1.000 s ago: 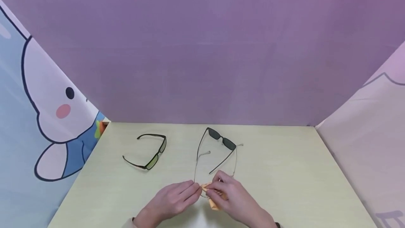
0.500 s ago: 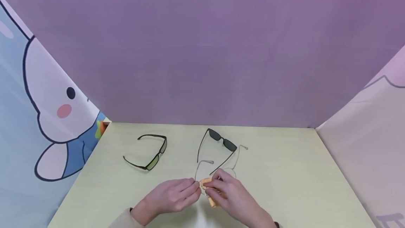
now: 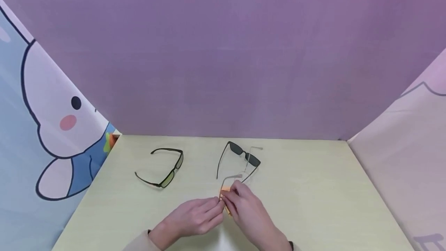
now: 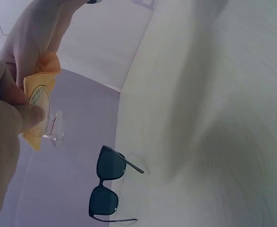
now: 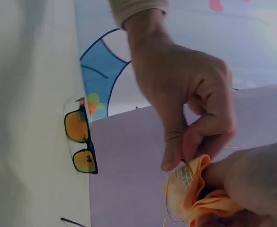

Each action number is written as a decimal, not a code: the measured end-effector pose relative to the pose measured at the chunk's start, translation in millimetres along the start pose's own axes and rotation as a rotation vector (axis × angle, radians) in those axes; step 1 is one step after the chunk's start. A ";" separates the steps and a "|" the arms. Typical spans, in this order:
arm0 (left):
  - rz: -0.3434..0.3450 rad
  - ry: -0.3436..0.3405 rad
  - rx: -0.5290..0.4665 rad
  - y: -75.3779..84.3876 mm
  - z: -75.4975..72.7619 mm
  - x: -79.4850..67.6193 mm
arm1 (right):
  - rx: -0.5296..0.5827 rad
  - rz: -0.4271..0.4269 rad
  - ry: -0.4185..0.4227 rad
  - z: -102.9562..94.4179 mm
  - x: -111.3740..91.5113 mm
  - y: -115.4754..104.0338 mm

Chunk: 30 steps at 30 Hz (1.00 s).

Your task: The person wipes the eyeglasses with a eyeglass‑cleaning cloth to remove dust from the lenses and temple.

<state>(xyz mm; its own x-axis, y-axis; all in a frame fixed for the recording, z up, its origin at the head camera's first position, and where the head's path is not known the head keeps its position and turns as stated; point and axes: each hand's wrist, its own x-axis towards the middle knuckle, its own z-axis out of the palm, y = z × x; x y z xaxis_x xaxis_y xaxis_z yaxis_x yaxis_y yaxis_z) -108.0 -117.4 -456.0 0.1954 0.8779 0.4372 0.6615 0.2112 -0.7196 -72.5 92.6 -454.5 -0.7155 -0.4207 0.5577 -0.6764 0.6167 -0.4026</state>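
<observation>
Thin metal-rimmed eyeglasses (image 4: 46,101) with round clear lenses are held up between both hands, their temples pointing away from the person in the head view. My left hand (image 3: 195,217) pinches them at the edge of one lens, thumb and fingertips right at the rim. An orange cloth (image 5: 214,204) is folded over that same lens, and my right hand (image 3: 251,213) grips the lens through it. Part of the cloth is hidden behind the right fingers. In the left wrist view the other lens stands free of the cloth.
Dark sunglasses (image 3: 252,160) lie unfolded on the pale table (image 3: 313,189), just beyond the hands. Black-framed glasses with yellow-green lenses (image 3: 168,179) lie to the left. A purple backdrop (image 3: 223,69) closes the far side, with printed cloth panels (image 3: 69,173) at the sides.
The eyeglasses have turned, and their far temple now overlaps the sunglasses in the head view. My right hand and the cloth have moved slightly away from the person and to the left.
</observation>
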 end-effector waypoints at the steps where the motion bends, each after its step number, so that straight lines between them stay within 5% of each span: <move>1: -0.013 -0.004 -0.007 0.5 -0.3 0.1 | 0.035 0.004 -0.018 -0.7 0.8 1.4; 6: -0.060 -0.045 -0.035 5.2 0.5 -6.0 | 0.270 0.010 -0.155 -8.6 0.9 12.7; 12: -0.063 -0.061 -0.041 9.6 1.7 -13.1 | 0.398 0.011 -0.241 -14.2 -2.7 23.8; 30: -0.059 0.002 -0.054 4.9 2.6 -7.6 | 0.525 -0.095 -0.311 -27.7 -4.4 43.5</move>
<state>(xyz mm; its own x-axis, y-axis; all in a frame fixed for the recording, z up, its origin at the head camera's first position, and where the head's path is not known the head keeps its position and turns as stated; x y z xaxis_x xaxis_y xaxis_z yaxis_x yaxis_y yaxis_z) -108.1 -121.9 -464.3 0.1558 0.8638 0.4792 0.7104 0.2391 -0.6619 -94.0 139.7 -454.4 -0.6118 -0.6809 0.4026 -0.6785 0.1901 -0.7096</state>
